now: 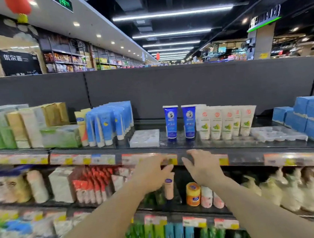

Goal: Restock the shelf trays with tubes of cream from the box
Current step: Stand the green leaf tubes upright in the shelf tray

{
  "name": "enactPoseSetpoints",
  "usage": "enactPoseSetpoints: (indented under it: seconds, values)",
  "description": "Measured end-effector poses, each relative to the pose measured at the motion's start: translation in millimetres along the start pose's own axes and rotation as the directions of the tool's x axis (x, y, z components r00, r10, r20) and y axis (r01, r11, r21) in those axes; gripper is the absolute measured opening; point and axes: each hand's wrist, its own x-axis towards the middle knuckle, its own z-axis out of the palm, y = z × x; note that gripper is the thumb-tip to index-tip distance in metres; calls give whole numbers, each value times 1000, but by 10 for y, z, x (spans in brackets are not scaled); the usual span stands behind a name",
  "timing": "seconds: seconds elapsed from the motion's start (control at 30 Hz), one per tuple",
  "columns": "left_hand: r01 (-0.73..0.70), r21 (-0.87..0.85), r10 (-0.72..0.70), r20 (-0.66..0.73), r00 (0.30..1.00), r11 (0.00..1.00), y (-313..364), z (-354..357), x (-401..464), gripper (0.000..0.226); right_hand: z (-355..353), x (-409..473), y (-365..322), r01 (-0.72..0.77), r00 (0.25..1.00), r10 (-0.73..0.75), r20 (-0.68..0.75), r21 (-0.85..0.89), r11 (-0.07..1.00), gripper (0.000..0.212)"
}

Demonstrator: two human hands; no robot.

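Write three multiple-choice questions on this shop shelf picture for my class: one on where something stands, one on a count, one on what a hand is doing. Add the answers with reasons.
1. Where do the dark blue tubes stand?
A. top shelf, left of the white tubes
B. bottom shelf
C. in a basket

2. How many dark blue tubes are there?
A. five
B. two
C. none

3. What is the left hand doing?
A. lying flat on the floor
B. gripping a pale tube
C. holding a phone

Answers:
1 A, they stand on the top shelf beside the white ones.
2 B, two stand side by side.
3 B, its fingers curl round the tube's top, while the right hand holds nothing.
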Motion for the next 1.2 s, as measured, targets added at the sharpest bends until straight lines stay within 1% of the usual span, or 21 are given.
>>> enactPoseSetpoints:
  seconds: [0.03,0.1,0.17,0.23,0.33,0.43,0.5,0.57,0.67,0.77,0.83,0.93,1.0,1.1,1.2]
  values:
    - [20,37,-20,4,1000,999,-275,-133,-210,38,170,-103,-330,41,998,-41,48,-3,999,46]
    - [75,195,-76,-6,997,978,-874,-408,-635,51,549,-303,-1011,110,976,-110,187,11,994,54]
    - [202,350,-205,-29,978,915,-1457,-712,-1083,64,899,-480,-1681,193,942,-186,281,4,981,57]
    - [316,427,-328,-48,944,847,-1970,-1052,-1531,67,1187,-641,-2336,242,910,-242,336,44,969,59]
    - [431,484,-453,-78,888,762,-2607,-1514,-2141,66,1550,-775,-3211,316,842,-332,426,110,942,63]
    - [531,502,-530,-159,833,683,-3155,-1794,-2645,67,1866,-862,-3930,416,775,-419,473,119,902,64]
    - [584,512,-551,-234,801,630,-3468,-1920,-2910,69,2068,-906,-4344,477,746,-465,477,105,873,65]
    - [630,505,-578,-280,766,590,-3777,-2022,-3080,69,2271,-915,-4714,514,722,-497,481,107,851,65]
    - [704,455,-645,-309,699,546,-4297,-2178,-3165,69,2644,-826,-5213,535,699,-523,487,128,835,65]
    - [747,430,-683,-329,652,507,-4886,-2288,-3162,70,3109,-634,-5707,552,694,-557,456,160,818,64]
    - [770,412,-711,-325,623,487,-5265,-2381,-3137,69,3437,-480,-6040,552,674,-570,470,193,811,64]
    - [809,356,-757,-311,575,468,-5806,-2502,-3088,67,3863,-297,-6476,561,622,-584,521,223,797,66]
    - [818,339,-767,-308,562,464,-6091,-2545,-3064,67,4072,-188,-6668,578,612,-595,520,219,786,67]
    - [828,321,-805,-241,541,460,-6614,-2495,-3111,68,4490,-134,-6908,566,587,-581,564,227,793,65]
    - [831,309,-831,-174,528,463,-7178,-2387,-3194,68,4946,-179,-7091,534,562,-527,637,206,820,65]
